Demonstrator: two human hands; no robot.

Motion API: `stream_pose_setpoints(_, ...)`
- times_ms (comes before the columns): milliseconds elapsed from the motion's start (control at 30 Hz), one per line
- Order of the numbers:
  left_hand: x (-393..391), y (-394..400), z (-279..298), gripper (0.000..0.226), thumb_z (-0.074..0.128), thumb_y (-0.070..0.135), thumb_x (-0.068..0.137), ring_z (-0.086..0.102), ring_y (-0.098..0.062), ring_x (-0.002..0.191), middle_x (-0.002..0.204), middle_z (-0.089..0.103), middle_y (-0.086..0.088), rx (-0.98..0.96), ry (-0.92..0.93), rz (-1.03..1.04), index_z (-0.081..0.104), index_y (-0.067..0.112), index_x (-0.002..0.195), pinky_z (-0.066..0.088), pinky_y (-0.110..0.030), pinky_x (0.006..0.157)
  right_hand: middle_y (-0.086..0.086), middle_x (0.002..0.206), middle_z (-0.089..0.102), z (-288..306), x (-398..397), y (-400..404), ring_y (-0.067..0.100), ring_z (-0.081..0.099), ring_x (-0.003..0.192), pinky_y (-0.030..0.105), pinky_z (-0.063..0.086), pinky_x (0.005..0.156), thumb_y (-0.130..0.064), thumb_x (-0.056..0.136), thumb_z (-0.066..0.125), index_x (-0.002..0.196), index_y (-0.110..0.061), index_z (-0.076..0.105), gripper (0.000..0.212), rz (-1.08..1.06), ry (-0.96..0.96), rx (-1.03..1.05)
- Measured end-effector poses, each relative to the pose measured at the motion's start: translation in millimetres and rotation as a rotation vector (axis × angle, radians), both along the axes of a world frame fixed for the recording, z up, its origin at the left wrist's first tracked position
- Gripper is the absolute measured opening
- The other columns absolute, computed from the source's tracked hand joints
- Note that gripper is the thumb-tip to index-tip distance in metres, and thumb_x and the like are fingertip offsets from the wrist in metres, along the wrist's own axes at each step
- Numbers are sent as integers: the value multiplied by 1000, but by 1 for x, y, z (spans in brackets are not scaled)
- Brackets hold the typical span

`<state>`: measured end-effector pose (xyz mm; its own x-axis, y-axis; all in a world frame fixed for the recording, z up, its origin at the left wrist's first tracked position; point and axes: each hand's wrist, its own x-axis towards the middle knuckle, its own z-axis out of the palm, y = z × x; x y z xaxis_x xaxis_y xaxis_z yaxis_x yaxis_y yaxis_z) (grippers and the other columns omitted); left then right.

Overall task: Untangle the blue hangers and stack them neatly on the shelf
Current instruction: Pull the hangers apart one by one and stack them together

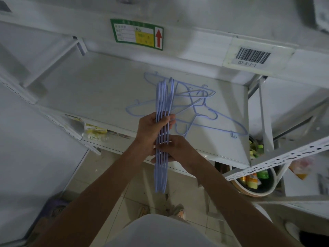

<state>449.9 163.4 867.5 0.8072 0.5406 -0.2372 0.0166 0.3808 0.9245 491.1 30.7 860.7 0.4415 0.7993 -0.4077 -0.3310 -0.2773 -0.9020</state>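
Left hand (151, 129) and right hand (175, 148) both closed around the hanger bundle (162, 107), edge-on over the shelf (99, 90) lip. Tangle (197, 107) lies beyond and right of the hands. Likely light, stiff, slick, snaggy hooks; grip mid-bars.

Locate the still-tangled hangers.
Head view: the tangled hangers lie on the white shelf, right of the stack of hangers held by the left hand and right hand.
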Motion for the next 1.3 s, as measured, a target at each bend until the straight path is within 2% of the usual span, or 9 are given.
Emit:
stream_pose_setpoints(133, 6, 29, 5, 25, 57, 12, 99, 73, -19, 103, 117, 73, -16, -353, 75, -398, 72, -1, 114, 59, -26, 83, 21, 104, 74, 5, 3, -14, 42, 72, 96, 57, 57, 95, -13, 101, 62, 125, 7, 59, 31, 117, 89, 74)
stream_pose_setpoints(233, 15, 34, 9, 23, 62, 15, 95, 71, -25, 108, 118, 72, -18, -351, 75, -491, 76, 3, 109, 59, -29, 85, 22, 107, 73, 7, 9, -18, 43, 71, 100, 61, 54, 99, -13, 102, 61, 128, 10, 56, 35, 147, 72, 63)
stream_pose_setpoints(467, 26, 11, 12, 23, 54, 11, 102, 71, -35, 106, 109, 73, -24, -87, 11, -209, 65, -7, 110, 59, -39, 92, 20, 118, 73, 20, 11, -9, 41, 71, 108, 45, 59, 96, -25, 103, 60, 131, 0, 62, 37, 17, 158, 78)
stream_pose_setpoints(600, 22, 8, 18, 26, 56, 14, 101, 73, -32, 101, 109, 74, -20, 16, 17, -215, 66, -6, 115, 60, -37, 87, 28, 105, 73, 20, 2, -6, 34, 76, 82, 35, 63, 73, -18, 104, 58, 121, 7, 64, 31, -90, 132, 78)
stream_pose_setpoints(700, 20, 10, 20, 24, 62, 17, 98, 75, -27, 88, 93, 76, -12, 12, 84, -237, 70, 0, 113, 60, -30, 74, 29, 94, 71, 22, 3, -6, 32, 71, 72, 34, 63, 66, -16, 105, 57, 119, 10, 60, 30, -64, 39, 27)
stream_pose_setpoints(800, 18, 11, 18, 20, 64, 19, 97, 76, -27, 84, 85, 76, -9, 9, 96, -206, 72, 2, 104, 59, -31, 71, 25, 89, 67, 24, -1, -5, 32, 68, 69, 37, 64, 66, -11, 107, 51, 120, 16, 57, 30, -76, 15, 73)
stream_pose_setpoints(967, 11, 18, 16, 30, 64, 22, 97, 74, -35, 99, 106, 74, -24, 12, 52, -220, 70, -5, 108, 61, -39, 85, 28, 93, 69, 23, -1, 2, 33, 70, 73, 38, 64, 69, -13, 107, 52, 119, 12, 58, 28, -33, 32, 56)
stream_pose_setpoints(1100, 0, 26, 27, 26, 61, 20, 98, 75, -34, 93, 104, 75, -23, 102, 95, -246, 69, -3, 105, 62, -34, 77, 27, 94, 71, 18, -4, 8, 30, 72, 73, 36, 64, 73, -14, 106, 55, 115, 13, 62, 30, 20, -3, 34)
stream_pose_setpoints(1300, -28, 62, 56, 30, 62, 20, 89, 74, -35, 95, 104, 74, -25, 6, -19, -310, 66, -6, 103, 61, -34, 76, 13, 96, 79, 6, 1, -6, 28, 75, 89, 35, 61, 76, -42, 100, 60, 105, -4, 75, 41, -61, -10, 28)
